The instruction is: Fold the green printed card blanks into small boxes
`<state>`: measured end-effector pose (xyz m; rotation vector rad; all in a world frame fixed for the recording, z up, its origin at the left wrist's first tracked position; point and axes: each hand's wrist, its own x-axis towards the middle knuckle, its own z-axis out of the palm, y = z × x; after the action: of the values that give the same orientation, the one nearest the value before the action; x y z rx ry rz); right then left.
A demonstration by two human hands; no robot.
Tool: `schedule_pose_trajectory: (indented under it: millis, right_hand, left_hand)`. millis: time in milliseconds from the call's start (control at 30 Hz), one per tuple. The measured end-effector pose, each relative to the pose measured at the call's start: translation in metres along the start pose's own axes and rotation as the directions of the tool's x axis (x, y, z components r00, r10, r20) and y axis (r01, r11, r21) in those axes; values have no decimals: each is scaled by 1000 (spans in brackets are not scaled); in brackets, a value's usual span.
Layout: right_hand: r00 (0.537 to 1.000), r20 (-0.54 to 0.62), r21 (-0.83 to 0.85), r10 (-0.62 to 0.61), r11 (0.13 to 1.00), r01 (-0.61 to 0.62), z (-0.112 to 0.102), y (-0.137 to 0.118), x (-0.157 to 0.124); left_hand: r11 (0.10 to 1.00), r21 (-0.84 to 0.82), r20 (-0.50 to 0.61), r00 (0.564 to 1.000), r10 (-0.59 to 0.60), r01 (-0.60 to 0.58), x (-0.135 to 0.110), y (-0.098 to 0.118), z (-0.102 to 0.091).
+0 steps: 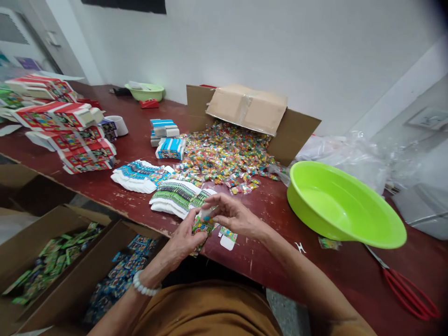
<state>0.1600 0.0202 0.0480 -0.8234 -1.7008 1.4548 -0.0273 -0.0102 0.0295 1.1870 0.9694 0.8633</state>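
Apparently midway: I see the left hand (185,236) grasping a small green printed cardboard box (202,226), the right hand (238,217) at its top, grip unclear. Flat green-and-white cartons (175,194) and colourful wrapped candies (224,154) wait beyond the hands; small green packets (58,261), seemingly finished, lie leftward.

Sweets (224,156) lie in and before a big box (247,109) at the back edge of the table (259,266). Flat packs (173,198) lie in front of the sweets, by the front edge. Stacks (63,116) stand on the left. A bowl (343,200) sits to the right, with scissors (408,291) before it. Below the front edge, left, two cartons (100,254) hold small packs (129,261).
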Motion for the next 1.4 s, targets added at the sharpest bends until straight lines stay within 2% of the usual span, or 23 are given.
schedule_pose_trajectory:
  millis: [67,133,167,233,300,400,467,533,600,667,767,833,867,933,1000,1067,1133,1200,1267,1333,1400]
  right_hand:
    - [987,-157,51,16,999,-8,1,7,4]
    - [966,-249,59,66,997,-52,3,13,7]
    - [965,-244,68,98,994,-84,4,14,8]
    - [976,-162,97,144,987,-130,7,14,8]
    - [986,-115,136,122,985,-106,9,11,7]
    - [967,-244,162,69,986,-30,8,9,3]
    - [955,-274,147,112,986,-73,7,12,2]
    - [968,-190,135,163,981,-139,9,17,1]
    - [980,-109,137,165,979,-150,14,22,0]
    - [981,-157,112,111,989,-94,20,25,0]
    - [956,-267,-124,-124,988,93,27,25,-2]
    - [943,-213,-280,-255,941,192,27,22,-5]
    - [946,-183,-306,-267,930,203,27,20,-6]
    - [957,-203,-238,-208,958,158,26,18,-6]
    - [962,-265,-62,-69,997,54,24,17,-5]
    - [960,-266,131,88,990,-55,22,18,-3]
    - [954,-242,223,177,967,-123,21,18,-2]
    - [959,-259,172,114,983,-70,20,17,-4]
    - [962,-266,12,-62,998,68,22,17,-8]
    - [946,-240,-141,-217,972,187,27,16,-12]
    - [943,-206,-210,-263,953,220,32,17,-16]
  left_hand:
    - [999,-35,-18,999,-30,29,-3,1,2]
    - [990,-131,-23,998,-54,51,-4,1,5]
    - [980,-191,-32,998,-63,56,-4,1,6]
    - [953,-296,-63,994,-85,63,-3,0,8]
    - [935,-347,-99,989,-113,72,-1,-1,10]
    - [926,-369,-120,983,-136,84,2,0,11]
    - [923,-381,-116,987,-108,56,2,-2,12]
    - [919,-394,-113,992,-56,7,3,-6,13]
    - [911,-410,-129,992,-19,-36,3,-11,15]
    - [887,-461,-126,991,-50,-14,4,-12,16]
    - [791,-593,-10,981,-195,151,4,-6,14]
    - [729,-645,76,968,-237,229,4,0,13]
    - [716,-656,93,967,-236,238,5,3,13]
    - [725,-649,89,969,-231,232,5,6,15]
    - [750,-620,70,968,-240,231,6,7,19]
    - [776,-589,54,969,-240,225,7,5,22]
    - [790,-576,43,973,-228,211,8,2,23]
    - [793,-578,34,977,-211,192,9,0,22]
    - [797,-580,12,980,-199,169,11,-2,19]
    - [833,-534,-23,982,-188,146,11,-3,18]
    - [880,-460,-79,982,-174,119,10,-5,19]
